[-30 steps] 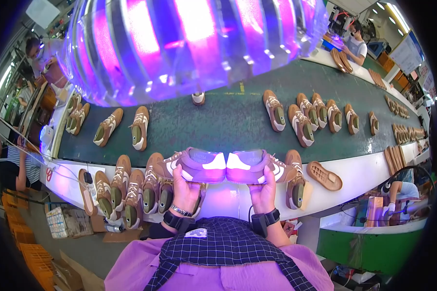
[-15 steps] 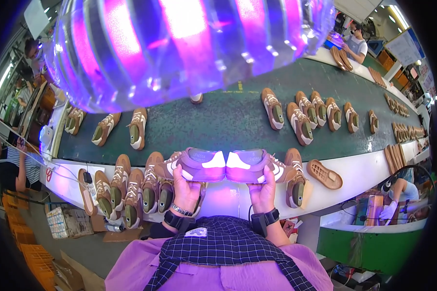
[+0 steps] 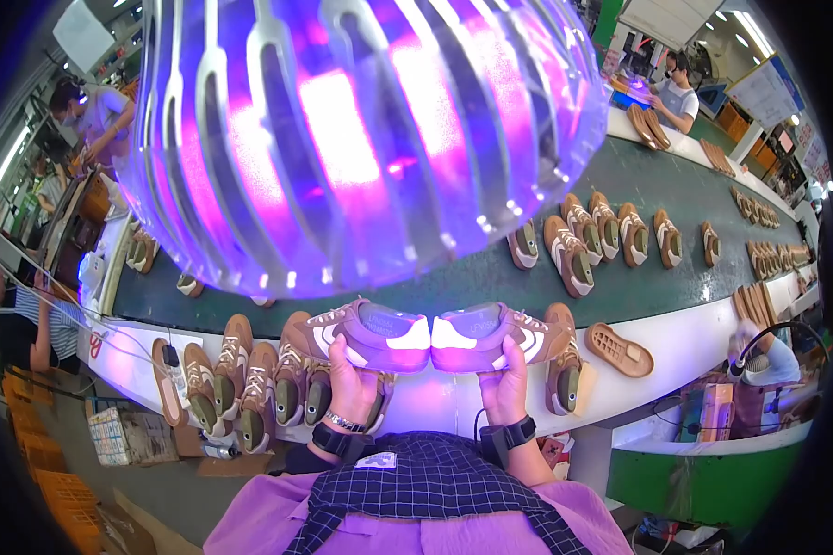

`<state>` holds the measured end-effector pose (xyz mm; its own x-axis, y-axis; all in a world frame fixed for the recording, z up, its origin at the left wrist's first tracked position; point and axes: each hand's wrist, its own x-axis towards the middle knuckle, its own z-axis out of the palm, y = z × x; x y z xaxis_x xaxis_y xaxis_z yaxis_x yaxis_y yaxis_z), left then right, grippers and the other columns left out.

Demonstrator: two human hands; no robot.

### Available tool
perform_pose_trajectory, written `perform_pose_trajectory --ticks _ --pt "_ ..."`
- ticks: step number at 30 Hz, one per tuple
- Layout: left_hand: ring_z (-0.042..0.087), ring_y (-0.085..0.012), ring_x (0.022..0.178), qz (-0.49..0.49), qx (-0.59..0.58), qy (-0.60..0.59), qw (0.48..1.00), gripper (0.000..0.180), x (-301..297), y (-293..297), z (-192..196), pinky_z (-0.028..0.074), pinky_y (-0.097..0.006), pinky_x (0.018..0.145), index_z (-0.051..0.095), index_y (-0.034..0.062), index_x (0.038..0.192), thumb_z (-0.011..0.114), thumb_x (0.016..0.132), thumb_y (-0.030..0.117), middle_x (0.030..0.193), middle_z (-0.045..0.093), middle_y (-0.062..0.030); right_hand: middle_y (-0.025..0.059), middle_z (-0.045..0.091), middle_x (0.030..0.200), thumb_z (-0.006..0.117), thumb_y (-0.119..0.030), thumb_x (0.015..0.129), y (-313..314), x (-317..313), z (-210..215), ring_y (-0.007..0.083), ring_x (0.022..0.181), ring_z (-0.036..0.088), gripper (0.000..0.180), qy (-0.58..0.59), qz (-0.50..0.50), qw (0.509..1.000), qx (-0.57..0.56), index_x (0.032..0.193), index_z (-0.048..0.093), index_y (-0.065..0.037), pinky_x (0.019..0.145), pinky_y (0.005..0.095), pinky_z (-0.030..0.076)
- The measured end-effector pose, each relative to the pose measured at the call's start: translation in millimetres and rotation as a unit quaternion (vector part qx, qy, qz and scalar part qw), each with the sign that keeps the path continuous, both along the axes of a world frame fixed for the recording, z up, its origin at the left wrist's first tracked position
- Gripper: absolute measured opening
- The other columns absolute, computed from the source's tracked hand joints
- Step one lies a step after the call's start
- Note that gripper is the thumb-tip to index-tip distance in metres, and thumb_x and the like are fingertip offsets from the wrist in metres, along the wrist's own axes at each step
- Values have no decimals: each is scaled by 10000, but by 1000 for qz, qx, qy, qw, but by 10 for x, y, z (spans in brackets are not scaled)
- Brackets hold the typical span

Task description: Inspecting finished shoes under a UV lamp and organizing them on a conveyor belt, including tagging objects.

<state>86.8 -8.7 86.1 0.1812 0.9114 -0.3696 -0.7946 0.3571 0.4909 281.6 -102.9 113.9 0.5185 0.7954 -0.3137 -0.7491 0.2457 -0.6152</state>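
My left hand is closed around a brown sneaker with white stripes and a white heel tab, its toe pointing left. A matching sneaker is gripped by my right hand, its toe pointing right. I hold the two heel to heel, side-on, above the white bench edge. Their heels nearly touch or meet. My thumbs press against the sides, while the other fingers are mostly hidden beneath the soles. Both shoes sit under the purple glow of a lamp in a clear ribbed cover.
Several brown sneakers stand on the bench at left. One sneaker stands beside a loose tan sole at right. More shoes rest on the green conveyor belt. The lamp hangs low over it. Other people work around the line.
My view has shifted, so the lamp fills more of the middle and bench things sit lower. Both sneakers stay in my hands, heel to heel. A gloved hand at right has moved toward some soles.
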Motion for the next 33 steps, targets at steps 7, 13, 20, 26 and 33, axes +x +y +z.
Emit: perform_pose_trajectory --ticks 7,13,20,26,33 --pt "562 -193 1058 -23 25 22 999 407 -94 36 50 454 -374 932 508 75 1185 496 910 375 1136 584 -53 73 547 1209 591 -206 863 23 61 99 198 1110 537 473 -52 -10 998 20 1281 444 -40 967 380 428" --pt "546 -216 1096 -21 44 51 998 481 -93 46 28 434 -383 957 485 68 1235 483 902 415 1185 567 -72 77 530 1194 604 -104 839 41 68 142 192 1083 543 475 -65 -32 997 26 1274 426 -34 920 352 464" --pt "528 -228 1132 -50 49 53 996 509 -91 48 30 407 -389 992 472 60 1267 443 904 415 1213 560 -90 76 560 1161 598 -159 848 5 128 156 198 1068 552 447 -65 3 998 15 1252 460 -28 934 367 446" --pt "549 -245 1112 -170 -23 -69 983 499 62 18 -33 430 -399 969 478 46 1263 423 901 385 1223 561 -107 91 594 1150 541 -257 888 -274 430 -177 216 1053 571 386 56 84 995 21 1206 517 -40 970 372 425" --pt "601 -359 931 -305 -122 -58 943 626 201 -78 -186 515 -445 782 472 -24 1235 354 861 463 1063 572 -272 139 622 1098 500 -252 895 -1140 1054 -756 243 950 631 383 98 160 978 -93 1185 532 -4 854 377 509"
